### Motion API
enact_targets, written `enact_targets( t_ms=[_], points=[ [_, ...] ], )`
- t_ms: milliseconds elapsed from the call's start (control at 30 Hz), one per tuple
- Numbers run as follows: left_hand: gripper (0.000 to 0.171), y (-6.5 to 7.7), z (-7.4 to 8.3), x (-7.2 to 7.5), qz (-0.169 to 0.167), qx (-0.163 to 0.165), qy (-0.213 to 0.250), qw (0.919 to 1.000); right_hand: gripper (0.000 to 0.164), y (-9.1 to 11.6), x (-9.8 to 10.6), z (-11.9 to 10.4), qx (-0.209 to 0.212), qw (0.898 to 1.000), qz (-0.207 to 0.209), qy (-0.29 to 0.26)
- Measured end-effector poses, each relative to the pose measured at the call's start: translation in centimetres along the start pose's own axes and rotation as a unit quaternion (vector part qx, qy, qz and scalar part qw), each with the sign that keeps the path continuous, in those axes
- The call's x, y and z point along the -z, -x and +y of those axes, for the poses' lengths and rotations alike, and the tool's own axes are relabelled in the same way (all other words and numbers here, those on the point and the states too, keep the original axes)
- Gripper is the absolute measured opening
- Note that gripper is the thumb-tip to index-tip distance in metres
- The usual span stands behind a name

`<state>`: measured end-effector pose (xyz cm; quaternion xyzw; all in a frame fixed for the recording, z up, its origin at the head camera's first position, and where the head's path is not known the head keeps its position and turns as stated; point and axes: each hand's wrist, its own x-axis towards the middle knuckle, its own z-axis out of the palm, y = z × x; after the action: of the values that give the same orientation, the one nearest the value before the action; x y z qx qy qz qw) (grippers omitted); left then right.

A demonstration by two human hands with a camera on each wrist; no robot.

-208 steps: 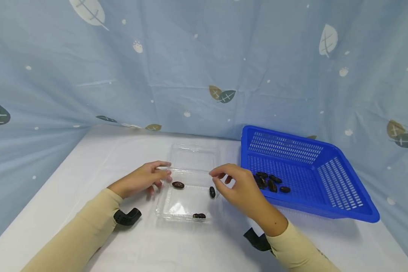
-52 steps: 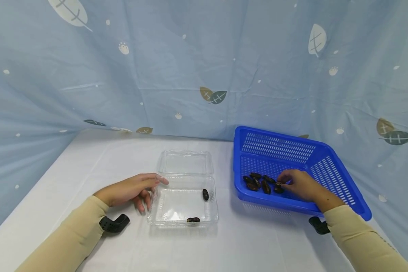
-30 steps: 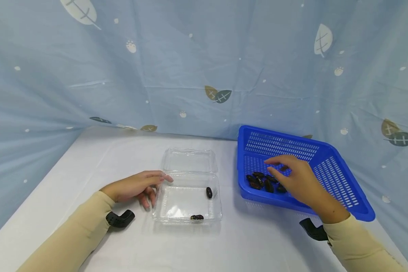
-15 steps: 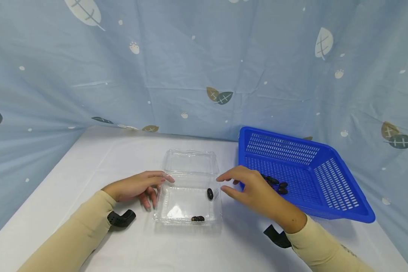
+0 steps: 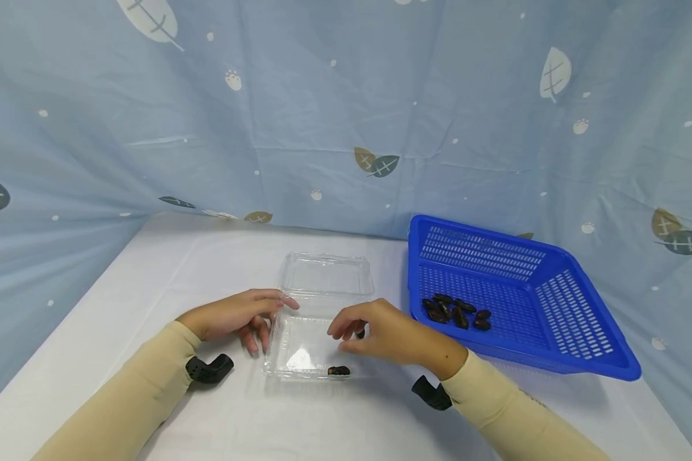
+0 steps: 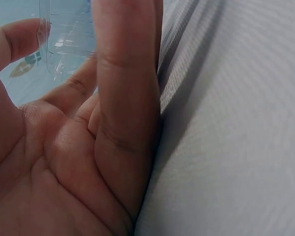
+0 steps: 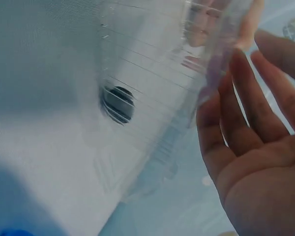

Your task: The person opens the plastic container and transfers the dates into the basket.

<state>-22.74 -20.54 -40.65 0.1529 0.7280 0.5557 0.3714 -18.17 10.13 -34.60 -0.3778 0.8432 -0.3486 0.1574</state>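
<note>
A clear plastic clamshell box (image 5: 288, 336) lies open on the white table, lid folded back. Inside it are two dark dates: one (image 5: 338, 371) by the front wall, the other (image 5: 361, 333) near the right side, partly covered by my right hand (image 5: 380, 333). That hand reaches in over the right wall with fingers loosely bent and nothing held. In the right wrist view, a date (image 7: 119, 105) shows through the plastic, apart from the fingers. My left hand (image 5: 236, 317) rests on the table at the box's left, relaxed fingertips at its back-left rim.
A blue slotted basket (image 5: 530, 355) stands at the right with several dates (image 5: 460, 317) in its left front part. A blue curtain (image 5: 300, 115) printed with leaves hangs behind and beside the table. Black wrist mounts (image 5: 209, 369) sit under both sleeves.
A date at the box's left side is gone since the earliest frame. My right hand went to the basket, then came back left over the box. The left hand stays at the rim.
</note>
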Motion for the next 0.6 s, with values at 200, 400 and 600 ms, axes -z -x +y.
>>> enact_targets(
  t_ms=[200, 400, 600],
  points=[
    [0.042, 0.1, 0.1, -0.1, 0.001, 0.001, 0.002, 1.0000, 0.017, -0.7, -0.7, 0.6, -0.028, 0.998, -0.059, 0.001],
    [0.042, 0.0, 0.2, -0.2, -0.001, 0.002, 0.001, 1.0000, 0.017, -0.9, -1.1, 0.8, -0.030, 0.995, -0.094, 0.017],
    [0.043, 0.0, 0.1, -0.1, -0.005, 0.003, 0.002, 1.0000, 0.016, -1.3, -1.6, 0.6, -0.040, 0.988, -0.122, 0.080]
  ],
)
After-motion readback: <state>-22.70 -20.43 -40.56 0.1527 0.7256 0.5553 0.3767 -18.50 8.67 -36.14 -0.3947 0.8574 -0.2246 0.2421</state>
